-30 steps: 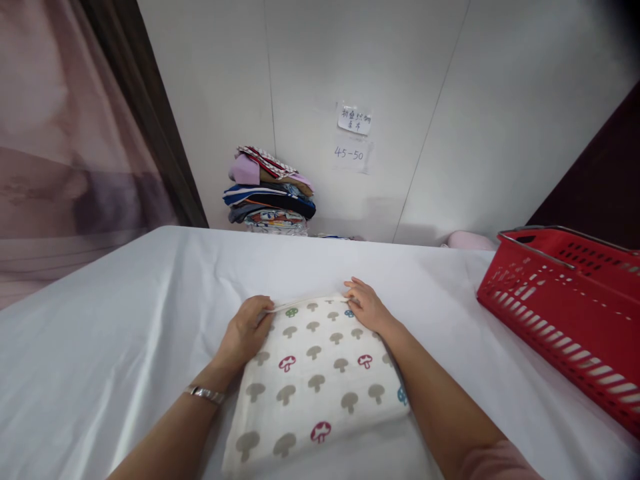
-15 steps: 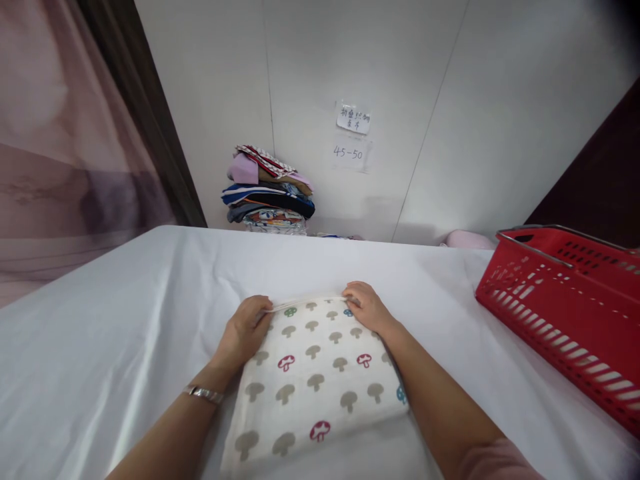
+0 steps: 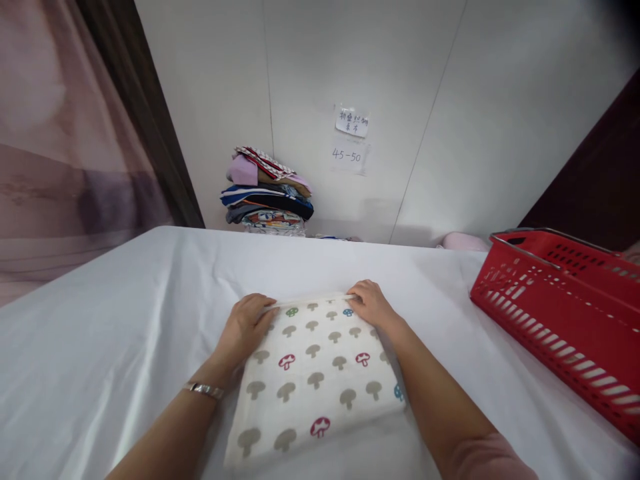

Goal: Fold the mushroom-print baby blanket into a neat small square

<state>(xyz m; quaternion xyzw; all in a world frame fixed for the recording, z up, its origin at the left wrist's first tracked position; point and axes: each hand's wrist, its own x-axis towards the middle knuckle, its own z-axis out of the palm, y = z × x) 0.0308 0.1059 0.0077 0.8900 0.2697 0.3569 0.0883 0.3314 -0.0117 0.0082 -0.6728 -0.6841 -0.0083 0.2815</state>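
Note:
A white cloth [image 3: 313, 367] printed with grey, red, green and blue mushrooms lies folded in layers in front of me. Its far edge runs between my two hands. My left hand [image 3: 246, 327] grips the far left corner, thumb on top of the print. At the far right corner, my right hand [image 3: 371, 303] pinches the edge with fingers curled over it. The near end of the cloth is plain white and blends into the table covering.
A white-covered table [image 3: 125, 320] spreads beneath the cloth. On the right stands a red plastic basket [image 3: 565, 313]. Beyond the far edge are a stack of folded fabrics [image 3: 267, 193] and a pink rounded object [image 3: 463, 241]. Two paper notes [image 3: 350, 137] hang on the wall.
Both hands keep hold of the far corners, and the right hand has shifted very slightly. The view has turned a little, so the basket appears further left.

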